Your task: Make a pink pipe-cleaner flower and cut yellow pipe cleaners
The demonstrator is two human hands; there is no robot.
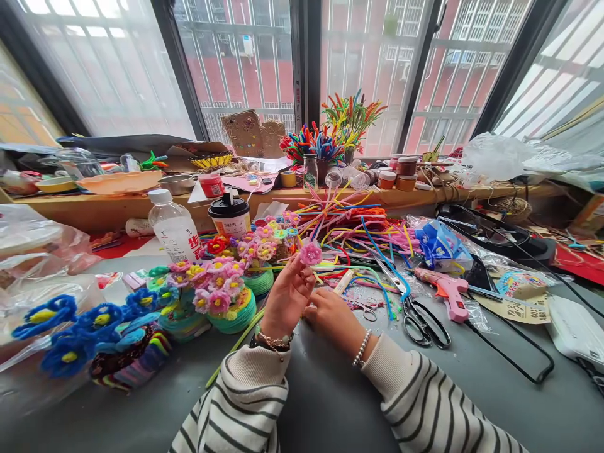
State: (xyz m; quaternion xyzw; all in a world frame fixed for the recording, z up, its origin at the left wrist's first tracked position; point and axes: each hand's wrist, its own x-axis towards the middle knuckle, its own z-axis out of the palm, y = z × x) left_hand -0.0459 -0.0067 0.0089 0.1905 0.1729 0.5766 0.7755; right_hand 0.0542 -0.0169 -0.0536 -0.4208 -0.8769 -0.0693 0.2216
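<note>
A pink pipe-cleaner flower point(311, 253) is pinched between the thumb and fingers of my left hand point(287, 296), raised with its bloom turned towards me. Just below and to the right, my right hand point(340, 319) has its fingers curled together close to the left palm. Whatever those fingertips grip, if anything, is hidden. Left of my hands stand pots wrapped in pipe cleaners with pink and yellow flowers point(219, 286). Farther left lie blue flowers with yellow centres point(101, 321). Behind my hands spreads a heap of loose pipe cleaners point(325, 217).
To the right lie black-handled scissors point(427, 324), small scissors point(367, 309), a pink glue gun point(446, 292) with a black cord, and a blue packet point(438, 242). A bottle point(173, 226) and a lidded cup point(229, 217) stand back left. Jars point(387, 179) line the sill.
</note>
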